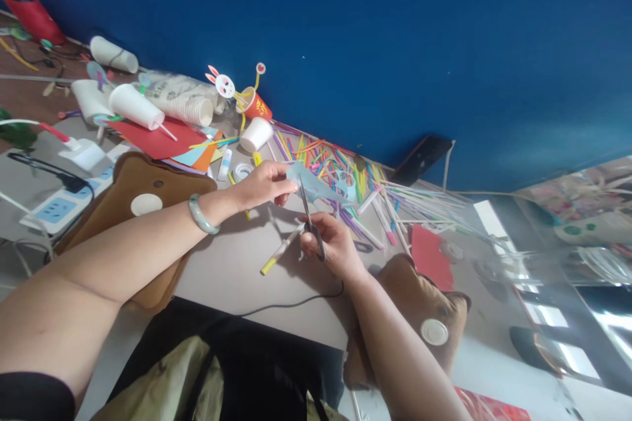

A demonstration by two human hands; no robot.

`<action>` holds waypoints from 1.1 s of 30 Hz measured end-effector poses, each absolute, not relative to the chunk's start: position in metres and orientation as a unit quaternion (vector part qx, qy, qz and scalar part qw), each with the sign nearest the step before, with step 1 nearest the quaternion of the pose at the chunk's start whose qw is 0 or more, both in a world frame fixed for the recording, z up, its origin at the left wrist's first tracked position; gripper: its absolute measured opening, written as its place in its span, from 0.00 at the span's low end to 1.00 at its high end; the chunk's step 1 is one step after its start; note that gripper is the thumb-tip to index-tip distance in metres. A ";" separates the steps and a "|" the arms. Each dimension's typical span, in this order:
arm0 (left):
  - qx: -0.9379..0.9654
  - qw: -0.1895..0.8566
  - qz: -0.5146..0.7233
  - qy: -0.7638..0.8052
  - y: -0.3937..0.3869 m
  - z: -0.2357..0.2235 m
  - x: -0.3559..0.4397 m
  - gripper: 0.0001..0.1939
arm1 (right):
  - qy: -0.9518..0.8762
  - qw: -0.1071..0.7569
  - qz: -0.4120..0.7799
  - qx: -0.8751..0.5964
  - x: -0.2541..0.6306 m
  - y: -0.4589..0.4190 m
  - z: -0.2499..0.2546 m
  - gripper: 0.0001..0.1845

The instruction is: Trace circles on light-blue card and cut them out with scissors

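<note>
My left hand (264, 185) pinches a piece of light blue paper (316, 186) above the grey table (232, 270). A pale green bangle (201, 214) sits on that wrist. My right hand (330, 247) grips a pair of dark scissors (310, 217), whose blades point up into the paper's lower edge. A yellow-capped marker (280, 251) lies on the table just left of my right hand. A thin black cable (291, 304) runs along the table edge below.
A heap of coloured sticks and markers (340, 168) spreads behind the hands. White paper cups (135, 106), a red cup with a bunny cutout (254, 104), red paper sheets (160, 140), brown cushions (148, 191) and a power strip (54, 209) crowd the left. A blue wall stands behind.
</note>
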State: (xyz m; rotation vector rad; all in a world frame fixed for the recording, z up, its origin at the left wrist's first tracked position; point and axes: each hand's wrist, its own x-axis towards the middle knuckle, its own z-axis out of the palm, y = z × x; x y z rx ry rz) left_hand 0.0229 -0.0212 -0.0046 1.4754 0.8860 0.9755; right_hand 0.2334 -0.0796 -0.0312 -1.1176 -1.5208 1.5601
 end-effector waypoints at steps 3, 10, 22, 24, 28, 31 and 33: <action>0.632 0.563 0.397 0.354 -0.021 -0.003 0.022 0.08 | -0.583 0.338 0.600 -0.431 0.235 -0.079 -0.030 0.30; 0.654 0.568 0.371 0.336 -0.022 0.000 0.019 0.11 | -0.589 0.345 0.595 -0.425 0.239 -0.077 -0.032 0.30; 0.655 0.583 0.361 0.317 -0.023 -0.001 0.019 0.11 | -0.572 0.352 0.608 -0.422 0.238 -0.078 -0.032 0.29; 0.651 0.586 0.362 0.321 -0.023 0.000 0.019 0.11 | -0.578 0.351 0.600 -0.426 0.239 -0.078 -0.033 0.30; 0.645 0.591 0.357 0.327 -0.024 0.000 0.020 0.11 | -0.595 0.357 0.582 -0.423 0.239 -0.077 -0.034 0.31; 0.644 0.591 0.359 0.328 -0.024 0.000 0.020 0.11 | -0.601 0.357 0.575 -0.425 0.239 -0.077 -0.034 0.31; 0.647 0.588 0.359 0.326 -0.023 -0.002 0.020 0.11 | -0.600 0.357 0.575 -0.426 0.239 -0.077 -0.034 0.31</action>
